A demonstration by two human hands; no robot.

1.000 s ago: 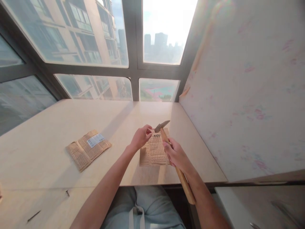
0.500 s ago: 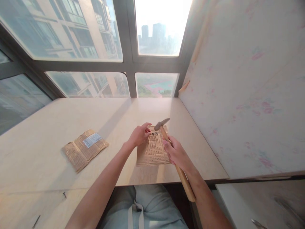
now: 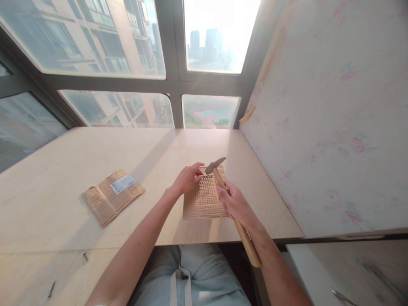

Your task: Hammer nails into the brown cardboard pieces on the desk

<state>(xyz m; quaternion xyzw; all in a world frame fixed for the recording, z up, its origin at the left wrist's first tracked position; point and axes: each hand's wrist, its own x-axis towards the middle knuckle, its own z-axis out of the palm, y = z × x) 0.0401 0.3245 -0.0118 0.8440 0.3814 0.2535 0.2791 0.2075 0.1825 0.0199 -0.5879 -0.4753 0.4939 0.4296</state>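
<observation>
My right hand (image 3: 234, 199) is wrapped around the wooden handle of a hammer (image 3: 246, 242). The steel head tilts above the far part of a piece of corrugated cardboard (image 3: 190, 208) covered in rows of small holes. A short row of dark nails (image 3: 208, 177) stands upright near the cardboard's far edge. At the left end of that row, my left hand (image 3: 188, 178) pinches a nail between thumb and forefinger; the fingers mostly hide it. The hammer head is just right of those fingertips, apart from them.
A folded brown cardboard piece (image 3: 102, 202) with a white label lies to the left. Two loose nails, one nearer (image 3: 51, 289) and one farther (image 3: 85, 256), lie on the tabletop (image 3: 121, 148). A patterned wall (image 3: 334, 127) borders the right side; windows rise behind.
The view has shifted slightly. Both hands, the hammer and the cardboard hold nearly the same places. The hammer head sits marginally closer to the left fingertips.
</observation>
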